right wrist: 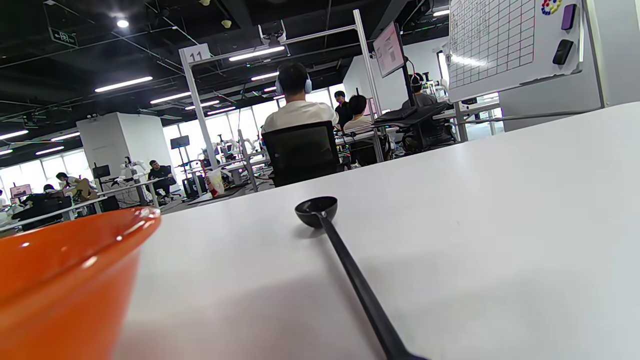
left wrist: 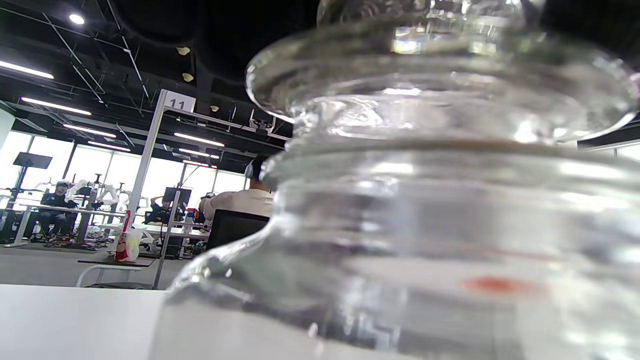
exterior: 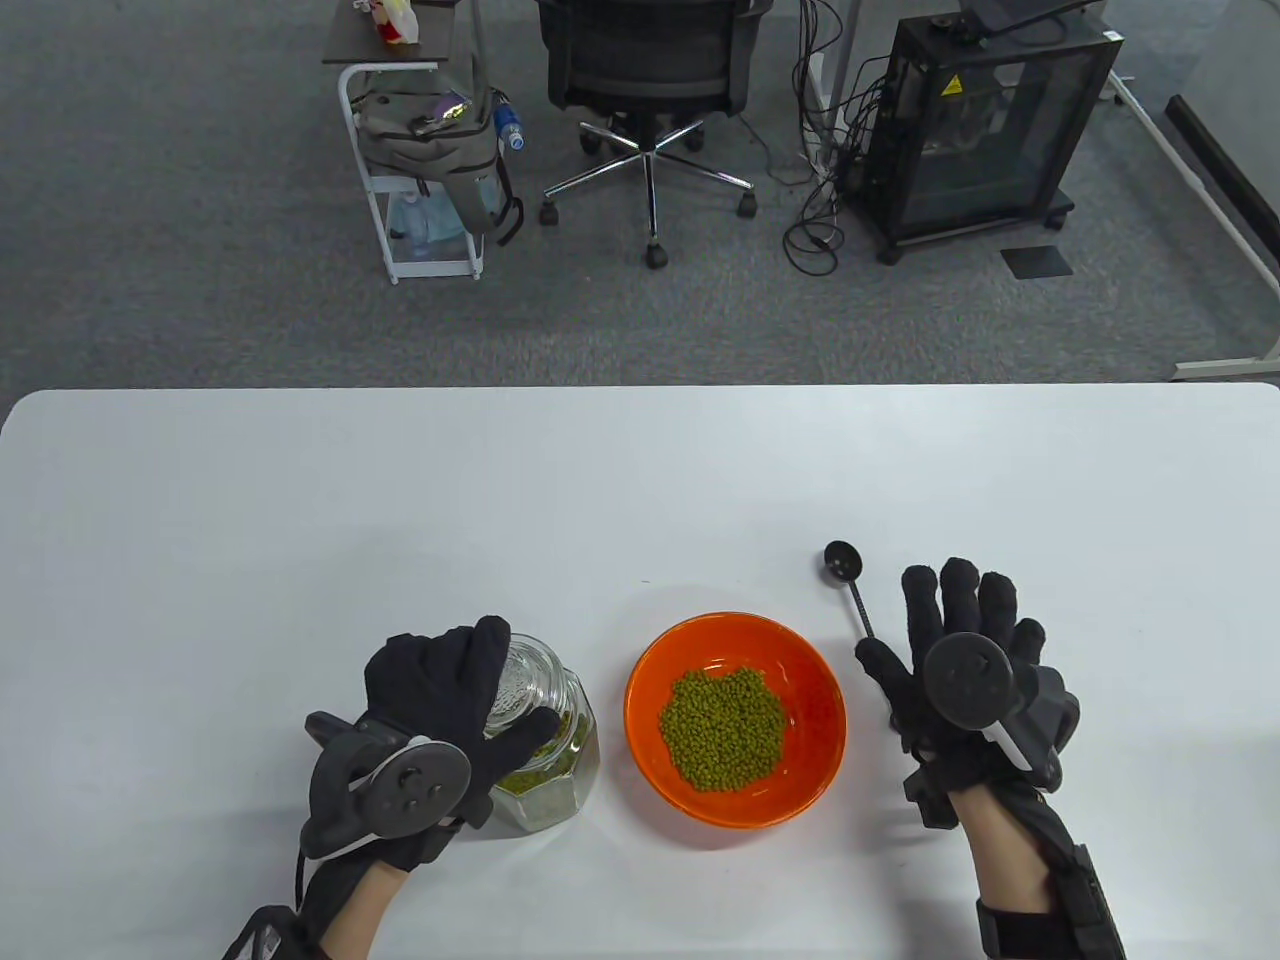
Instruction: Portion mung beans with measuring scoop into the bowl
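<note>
One scoop just beyond right fingers

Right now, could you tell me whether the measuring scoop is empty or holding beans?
Empty: the measuring scoop lies on the table, its cup showing no beans.

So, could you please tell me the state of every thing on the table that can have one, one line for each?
Glass jar: upright, lid on, partly filled with mung beans.
Orange bowl: upright, holds a heap of mung beans.
Measuring scoop: lying on the table, empty.
Left hand: grips the jar's lid.
Right hand: fingers straight, over the scoop's handle end.
</note>
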`<state>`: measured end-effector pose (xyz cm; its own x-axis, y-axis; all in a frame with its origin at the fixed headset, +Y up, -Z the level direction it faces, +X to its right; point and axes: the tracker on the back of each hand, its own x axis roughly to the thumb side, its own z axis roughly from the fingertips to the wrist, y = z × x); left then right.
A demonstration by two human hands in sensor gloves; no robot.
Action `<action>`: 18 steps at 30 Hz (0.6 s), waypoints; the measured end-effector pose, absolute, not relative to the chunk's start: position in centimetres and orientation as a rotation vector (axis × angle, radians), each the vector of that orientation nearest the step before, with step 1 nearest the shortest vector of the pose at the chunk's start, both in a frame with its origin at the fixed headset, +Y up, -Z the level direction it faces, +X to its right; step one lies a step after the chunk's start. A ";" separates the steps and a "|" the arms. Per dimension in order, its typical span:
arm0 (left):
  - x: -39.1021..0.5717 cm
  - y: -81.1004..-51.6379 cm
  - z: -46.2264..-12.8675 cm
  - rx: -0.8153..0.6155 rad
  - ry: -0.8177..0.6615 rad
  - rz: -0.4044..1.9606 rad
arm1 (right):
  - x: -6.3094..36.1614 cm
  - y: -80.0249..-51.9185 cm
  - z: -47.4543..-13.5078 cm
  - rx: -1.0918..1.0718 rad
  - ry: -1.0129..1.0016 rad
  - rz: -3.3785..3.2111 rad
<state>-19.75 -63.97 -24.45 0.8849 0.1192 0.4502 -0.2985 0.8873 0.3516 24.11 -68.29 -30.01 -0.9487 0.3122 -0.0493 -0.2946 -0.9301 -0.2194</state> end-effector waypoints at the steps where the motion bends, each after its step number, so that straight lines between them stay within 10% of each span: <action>1: -19.6 -64.1 -24.5 0.419 -0.433 0.216 | 24.1 -68.3 -30.0 -0.119 -0.298 2.814; 18: -18.8 -64.5 -24.6 0.359 -0.448 0.187 | 24.1 -68.5 -30.1 -0.127 -0.270 2.819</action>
